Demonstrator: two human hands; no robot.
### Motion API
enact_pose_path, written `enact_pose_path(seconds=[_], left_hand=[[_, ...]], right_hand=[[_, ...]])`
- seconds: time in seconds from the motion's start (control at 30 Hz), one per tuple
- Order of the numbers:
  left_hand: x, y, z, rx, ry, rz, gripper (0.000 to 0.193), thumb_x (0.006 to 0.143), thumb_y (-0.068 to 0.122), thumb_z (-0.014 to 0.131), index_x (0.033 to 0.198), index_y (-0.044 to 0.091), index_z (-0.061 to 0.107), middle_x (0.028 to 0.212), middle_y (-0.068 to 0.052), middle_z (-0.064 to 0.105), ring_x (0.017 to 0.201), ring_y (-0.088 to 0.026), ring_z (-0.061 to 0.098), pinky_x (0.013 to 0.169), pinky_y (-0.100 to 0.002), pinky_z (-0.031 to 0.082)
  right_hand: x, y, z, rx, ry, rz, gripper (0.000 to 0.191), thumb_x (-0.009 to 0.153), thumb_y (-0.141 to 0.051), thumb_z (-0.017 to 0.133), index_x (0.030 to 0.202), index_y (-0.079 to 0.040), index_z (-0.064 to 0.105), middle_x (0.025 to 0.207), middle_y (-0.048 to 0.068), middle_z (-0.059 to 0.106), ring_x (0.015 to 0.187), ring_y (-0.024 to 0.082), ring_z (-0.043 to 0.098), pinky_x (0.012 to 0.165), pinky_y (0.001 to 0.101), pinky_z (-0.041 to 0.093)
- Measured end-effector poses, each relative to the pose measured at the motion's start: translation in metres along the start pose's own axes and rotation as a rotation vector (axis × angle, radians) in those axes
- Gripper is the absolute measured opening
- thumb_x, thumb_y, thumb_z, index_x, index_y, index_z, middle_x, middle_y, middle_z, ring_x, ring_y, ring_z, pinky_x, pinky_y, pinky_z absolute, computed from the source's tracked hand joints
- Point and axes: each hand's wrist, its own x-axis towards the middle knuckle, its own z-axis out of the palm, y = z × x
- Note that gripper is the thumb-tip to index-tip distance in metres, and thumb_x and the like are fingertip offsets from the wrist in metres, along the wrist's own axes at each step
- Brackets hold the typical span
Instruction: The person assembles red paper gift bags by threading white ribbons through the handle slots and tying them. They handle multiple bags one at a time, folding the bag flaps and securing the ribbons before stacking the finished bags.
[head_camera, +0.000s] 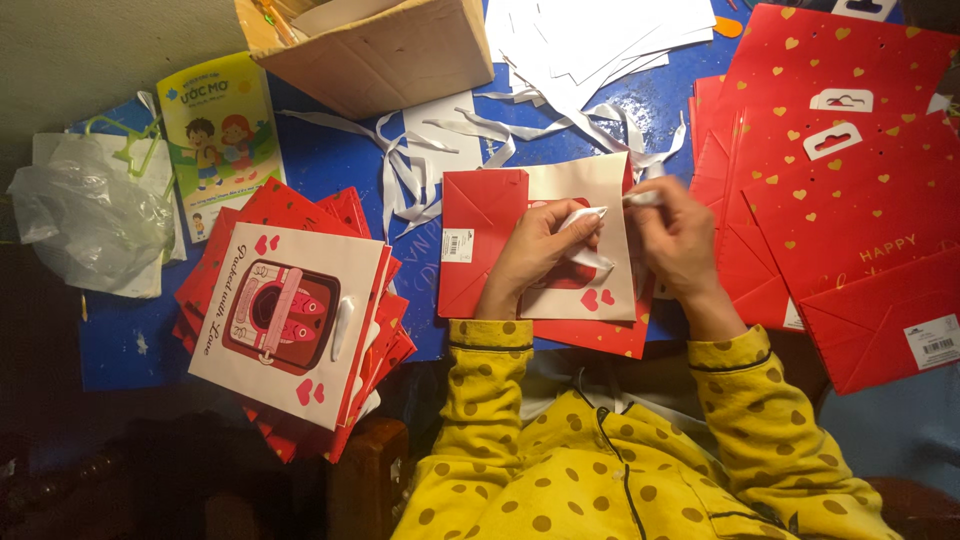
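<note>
We look down on a blue tabletop (330, 160) crowded with paper goods. Our landmark is the flat red and white bag (540, 245) lying at the middle, near the tabletop's front edge.

Right of the bag spreads the largest thing, a pile of red bags with gold hearts (850, 170). Left of the bag sits a second stack of bags (290, 320), the top one white with a red picture and small hearts. Behind the bag stands a cardboard box (385, 50), with loose white sheets (590, 35) beside it and a tangle of white ribbons (440, 150) trailing toward the bag. Far left of the bag lie a yellow children's booklet (222, 130) and a crumpled clear plastic bag (90, 215).

Our arms, in yellow sleeves with brown dots, reach onto the bag. Our left hand (540, 250) rests on the bag's face, fingers curled around a white ribbon (585, 215). Our right hand (680, 240) sits at the bag's right edge, fingers pinched on the same ribbon's other end.
</note>
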Motion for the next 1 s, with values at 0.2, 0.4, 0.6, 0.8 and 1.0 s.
enact_pose_path(seconds=[0.2,0.4,0.6,0.8,1.0], left_hand=[[-0.005,0.01,0.007,-0.06,0.034,-0.106,0.028,0.098,0.026,0.069,0.103,-0.002,0.066,0.085,-0.006,0.069,0.071,-0.013,0.071,0.062,-0.028,0.061],[-0.001,0.002,0.004,0.041,0.049,-0.042,0.027,0.1,0.025,0.073,0.104,-0.002,0.067,0.086,-0.005,0.067,0.071,-0.006,0.06,0.062,-0.022,0.051],[0.0,0.0,-0.007,0.077,-0.017,0.039,0.025,0.1,0.025,0.071,0.105,0.001,0.067,0.096,0.0,0.069,0.08,-0.003,0.059,0.076,-0.019,0.05],[-0.006,0.002,-0.011,-0.004,-0.088,0.004,0.022,0.1,0.023,0.071,0.107,0.004,0.064,0.101,-0.004,0.074,0.086,-0.006,0.063,0.08,-0.023,0.051],[-0.007,-0.001,-0.011,-0.033,-0.117,-0.008,0.021,0.099,0.018,0.075,0.108,0.003,0.064,0.098,0.0,0.067,0.091,-0.008,0.063,0.084,-0.028,0.054]], right_hand=[[0.006,-0.009,0.0,0.101,0.075,0.03,0.011,0.111,-0.009,0.061,0.121,-0.003,0.059,0.104,0.005,0.072,0.09,0.006,0.068,0.075,0.0223,0.054],[0.004,-0.017,0.001,-0.009,0.014,0.117,0.027,0.102,-0.003,0.063,0.129,-0.005,0.059,0.102,-0.001,0.07,0.079,0.002,0.059,0.062,0.0207,0.046],[0.004,-0.008,0.002,-0.102,0.021,0.043,0.01,0.107,-0.006,0.065,0.116,-0.003,0.066,0.096,-0.001,0.066,0.081,0.002,0.059,0.067,0.0212,0.047],[0.005,-0.003,0.002,-0.07,0.065,0.106,0.007,0.108,-0.01,0.063,0.108,-0.004,0.06,0.089,-0.002,0.066,0.076,0.001,0.058,0.062,0.0205,0.046],[0.005,-0.003,0.003,-0.072,0.052,0.05,0.008,0.109,-0.011,0.063,0.109,-0.004,0.058,0.093,-0.002,0.067,0.082,0.001,0.061,0.067,0.0206,0.048]])
